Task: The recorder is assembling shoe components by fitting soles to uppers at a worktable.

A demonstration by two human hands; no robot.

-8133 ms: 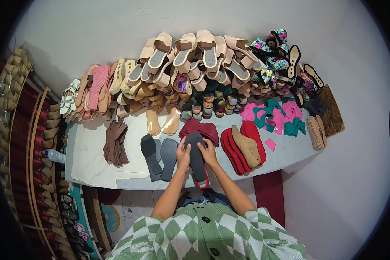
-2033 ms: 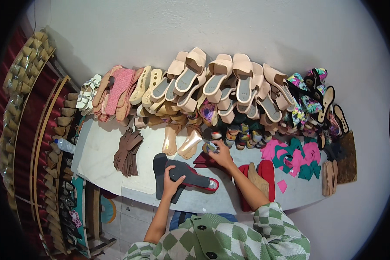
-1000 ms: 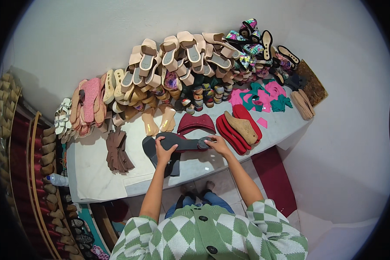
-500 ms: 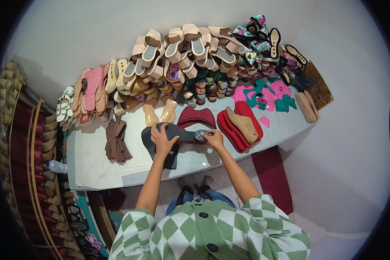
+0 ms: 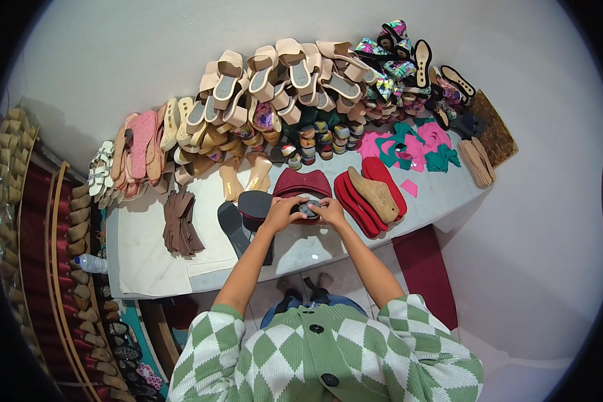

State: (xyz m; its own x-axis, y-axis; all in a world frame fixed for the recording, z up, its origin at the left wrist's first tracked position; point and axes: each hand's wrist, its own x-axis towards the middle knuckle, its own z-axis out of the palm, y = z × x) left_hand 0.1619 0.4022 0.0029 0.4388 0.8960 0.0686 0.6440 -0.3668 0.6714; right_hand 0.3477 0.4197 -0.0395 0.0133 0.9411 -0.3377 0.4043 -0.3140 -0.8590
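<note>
My left hand (image 5: 283,213) and my right hand (image 5: 329,210) meet over a dark grey shoe sole (image 5: 268,204) on the white table (image 5: 301,251). Both hands hold the sole's heel end, where a small grey round piece (image 5: 309,208) shows between the fingers. More dark grey soles (image 5: 233,228) lie to the left of it. Dark red insole pieces (image 5: 302,181) lie just behind the hands.
Red soles with a tan shoe last (image 5: 374,194) on top lie to the right. A stack of brown cut pieces (image 5: 181,224) sits at the left. Several beige wedge sandals (image 5: 275,77) are piled along the wall, with pink and green cut-outs (image 5: 412,147) at the right.
My hands have drawn together over the sole's heel end; half a second ago they held it further apart. The view has shifted a little.
</note>
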